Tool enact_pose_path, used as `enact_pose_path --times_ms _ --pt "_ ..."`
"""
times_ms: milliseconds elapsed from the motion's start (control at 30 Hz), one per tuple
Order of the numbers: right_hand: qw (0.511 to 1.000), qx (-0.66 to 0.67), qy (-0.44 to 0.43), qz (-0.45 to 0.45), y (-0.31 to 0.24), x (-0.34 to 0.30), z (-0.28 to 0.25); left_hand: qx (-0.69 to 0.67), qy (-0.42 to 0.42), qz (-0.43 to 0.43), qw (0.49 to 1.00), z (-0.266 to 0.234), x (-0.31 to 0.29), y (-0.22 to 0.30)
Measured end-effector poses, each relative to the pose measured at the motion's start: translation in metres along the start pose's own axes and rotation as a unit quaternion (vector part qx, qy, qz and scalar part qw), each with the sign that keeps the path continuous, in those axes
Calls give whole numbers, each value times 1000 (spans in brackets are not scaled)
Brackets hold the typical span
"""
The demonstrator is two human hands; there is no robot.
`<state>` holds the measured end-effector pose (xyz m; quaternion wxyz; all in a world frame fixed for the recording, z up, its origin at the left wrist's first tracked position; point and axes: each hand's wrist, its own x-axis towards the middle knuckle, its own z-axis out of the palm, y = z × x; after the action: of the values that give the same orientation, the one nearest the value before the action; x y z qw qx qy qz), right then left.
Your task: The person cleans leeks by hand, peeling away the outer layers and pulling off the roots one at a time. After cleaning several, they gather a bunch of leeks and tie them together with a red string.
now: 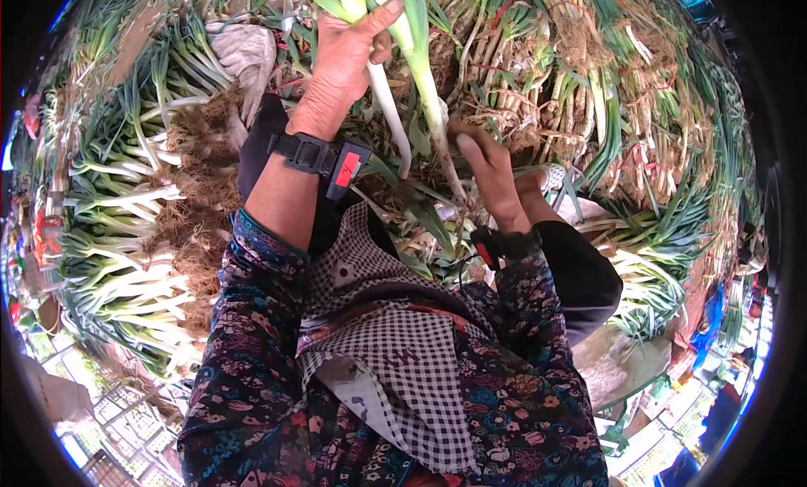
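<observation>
My left hand (349, 54) is closed round the green upper part of two large green onions, held up at top centre. One green onion (389, 121) hangs down with a clean white stalk curving at its lower end. To its right, the other green onion (433, 108) has a browner, dirtier lower stalk. My right hand (492, 172) is beside that stalk's lower end, thumb and fingers apart and loosely bent. It grips nothing that I can see; whether its fingertips touch the stalk I cannot tell. Below both lie loose leaves and peeled scraps (429, 214).
Rows of green onions with white stalks and bushy roots (206, 193) lie at the left. A heap of untrimmed, brown-skinned green onions (521, 92) fills the far right. Another pile (647, 285) lies beside my right knee. A pale sack (244, 58) rests at the far left.
</observation>
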<state>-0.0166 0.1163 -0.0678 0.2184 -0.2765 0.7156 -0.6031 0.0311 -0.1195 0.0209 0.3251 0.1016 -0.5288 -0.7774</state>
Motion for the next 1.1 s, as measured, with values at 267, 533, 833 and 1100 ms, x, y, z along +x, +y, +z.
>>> enact_pose_path --times_ms 267,533,833,1100 --pt "977 208 -36 20 -17 10 14 -70 -47 -44 995 4 1 -3" --pt "983 75 -141 89 -7 -15 -8 -21 -36 -146 988 1 -12 18" --pt "946 272 -84 157 -7 -30 5 -94 -104 -169 976 21 -23 -3" --pt "978 -191 -35 -75 -11 -2 3 3 -54 -108 993 27 -16 -23"
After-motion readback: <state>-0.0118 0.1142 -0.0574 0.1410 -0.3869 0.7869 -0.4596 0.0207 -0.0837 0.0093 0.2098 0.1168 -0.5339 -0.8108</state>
